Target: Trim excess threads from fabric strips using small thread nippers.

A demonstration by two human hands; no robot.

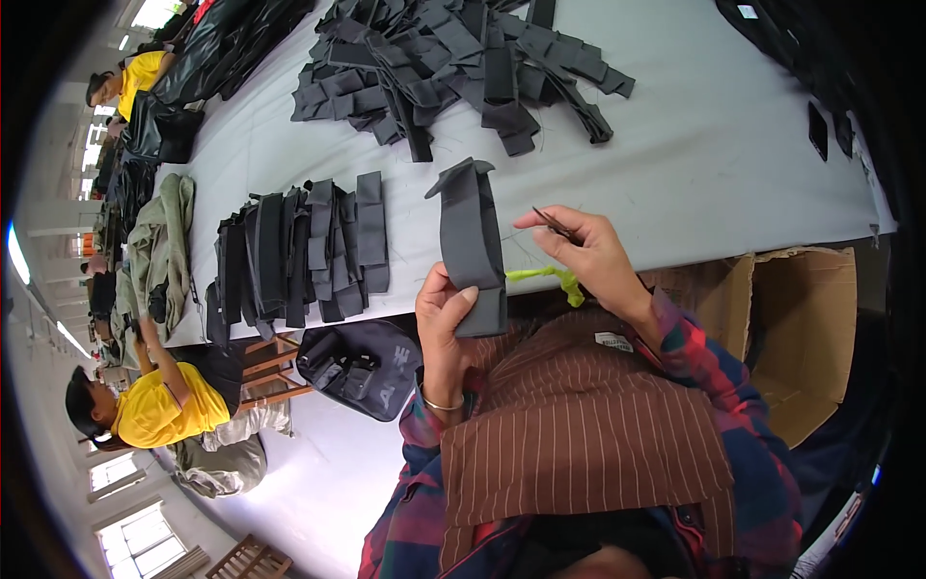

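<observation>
My left hand [443,317] grips the lower end of a dark grey folded fabric strip [470,232], thumb on its front. The strip stands up over the table's near edge, and its top end is bent over. To its right, apart from it, my right hand [596,259] is closed around small dark thread snips [557,228], their tips pointing up and left. A yellow-green cloth tie [552,278] hangs between the strip and my right wrist. Left of my hands lies a row of similar strips [299,251]; a loose heap of strips [453,68] lies farther back.
A pale cloth-covered table [675,145] spans the front. A dark phone-like object [817,131] lies far right, above an open cardboard box [801,338]. Below the table's left side sits a black bin [371,376] beside a wooden stool [270,372]. A co-worker in yellow [174,405] works at the left.
</observation>
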